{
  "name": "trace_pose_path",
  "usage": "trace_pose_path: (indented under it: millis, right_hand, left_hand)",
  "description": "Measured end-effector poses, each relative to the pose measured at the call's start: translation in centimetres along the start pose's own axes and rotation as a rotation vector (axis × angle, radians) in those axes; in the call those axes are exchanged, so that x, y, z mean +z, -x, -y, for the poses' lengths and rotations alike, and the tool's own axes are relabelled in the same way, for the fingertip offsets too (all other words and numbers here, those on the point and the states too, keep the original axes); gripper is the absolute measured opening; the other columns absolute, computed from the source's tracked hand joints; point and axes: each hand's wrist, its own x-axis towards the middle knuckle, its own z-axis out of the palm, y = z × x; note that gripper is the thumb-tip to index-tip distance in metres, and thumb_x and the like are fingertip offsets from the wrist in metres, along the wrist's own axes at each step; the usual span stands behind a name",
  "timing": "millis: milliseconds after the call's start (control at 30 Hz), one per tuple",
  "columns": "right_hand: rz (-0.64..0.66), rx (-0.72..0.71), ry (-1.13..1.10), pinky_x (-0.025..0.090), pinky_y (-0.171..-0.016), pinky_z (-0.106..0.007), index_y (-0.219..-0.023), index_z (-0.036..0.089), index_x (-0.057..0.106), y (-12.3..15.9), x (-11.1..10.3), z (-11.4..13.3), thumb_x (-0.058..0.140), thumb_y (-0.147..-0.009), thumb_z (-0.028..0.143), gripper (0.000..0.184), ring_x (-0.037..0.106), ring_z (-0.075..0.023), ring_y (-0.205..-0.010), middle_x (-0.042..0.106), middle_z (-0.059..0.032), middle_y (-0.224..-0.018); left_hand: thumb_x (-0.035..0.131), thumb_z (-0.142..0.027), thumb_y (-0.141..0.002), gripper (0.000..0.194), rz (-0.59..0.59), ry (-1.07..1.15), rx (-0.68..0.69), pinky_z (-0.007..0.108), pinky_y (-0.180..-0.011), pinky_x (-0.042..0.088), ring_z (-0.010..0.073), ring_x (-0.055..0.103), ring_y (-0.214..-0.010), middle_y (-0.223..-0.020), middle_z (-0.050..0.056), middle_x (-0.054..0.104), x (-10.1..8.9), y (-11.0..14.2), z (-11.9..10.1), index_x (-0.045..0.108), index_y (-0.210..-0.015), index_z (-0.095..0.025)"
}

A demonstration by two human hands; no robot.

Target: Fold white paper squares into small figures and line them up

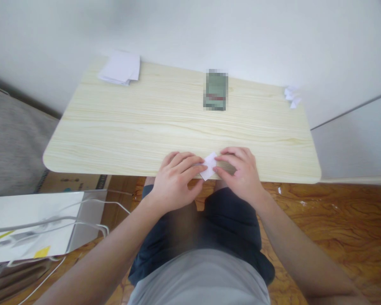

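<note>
A small folded piece of white paper [209, 166] is at the front edge of the wooden table [165, 114], between my two hands. My left hand [179, 178] grips its left side, fingertips on top and thumb below near the table edge. On the other side, my right hand [241, 173] pinches the paper's right edge between thumb and fingers. Part of the paper is hidden under the left fingertips, so its full fold cannot be made out.
A stack of white paper [120, 67] lies at the back left. A blurred-out greenish rectangular object [216, 91] sits at the back middle, and small folded white papers [292, 97] at the right edge. A white box [34, 224] with cables stands lower left; paper scraps dot the floor.
</note>
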Motion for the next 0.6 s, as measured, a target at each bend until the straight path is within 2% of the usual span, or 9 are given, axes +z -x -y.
trace_pose_path:
  millis: [133,267,400,600]
  right_hand:
    - [-0.028,-0.001,0.005,0.043,-0.102,-0.050,-0.105,0.032,0.077,0.0,0.3,0.3,0.076,-0.088,0.036,0.017,0.057,-0.0289,-0.116,0.071,-0.0037,-0.121]
    - [-0.027,-0.038,-0.023,0.044,-0.099,-0.048,-0.092,0.031,0.078,-0.4,0.9,0.7,0.072,-0.091,0.032,0.006,0.059,-0.0269,-0.113,0.073,-0.0021,-0.116]
    - [-0.015,-0.034,-0.050,0.046,-0.096,-0.047,-0.091,0.029,0.077,-0.8,1.4,1.2,0.070,-0.093,0.029,0.008,0.061,-0.0256,-0.107,0.076,-0.0022,-0.107]
    - [-0.057,0.003,-0.044,0.045,-0.095,-0.047,-0.093,0.028,0.077,-0.3,1.6,1.9,0.066,-0.095,0.028,0.011,0.061,-0.0250,-0.105,0.076,-0.0024,-0.106]
  left_hand:
    - [0.067,-0.025,-0.091,0.013,-0.015,0.028,-0.016,0.047,-0.106,0.043,0.0249,0.061,-0.119,-0.122,0.000,0.074,0.0,-0.2,0.1,0.076,-0.099,-0.029]
    - [0.066,-0.027,-0.094,0.011,-0.061,0.029,-0.108,0.045,-0.101,0.043,0.0234,0.062,-0.110,-0.112,0.000,0.076,0.1,-0.8,0.1,0.077,-0.094,-0.027]
    - [0.067,-0.031,-0.093,0.012,-0.108,-0.009,-0.224,0.045,-0.095,0.044,0.0249,0.060,-0.102,-0.102,0.003,0.075,0.4,-1.4,0.0,0.077,-0.092,-0.025]
    - [0.070,-0.032,-0.090,0.009,-0.088,-0.025,-0.311,0.045,-0.091,0.043,0.0259,0.059,-0.099,-0.098,0.003,0.074,0.6,-1.9,0.1,0.076,-0.088,-0.026]
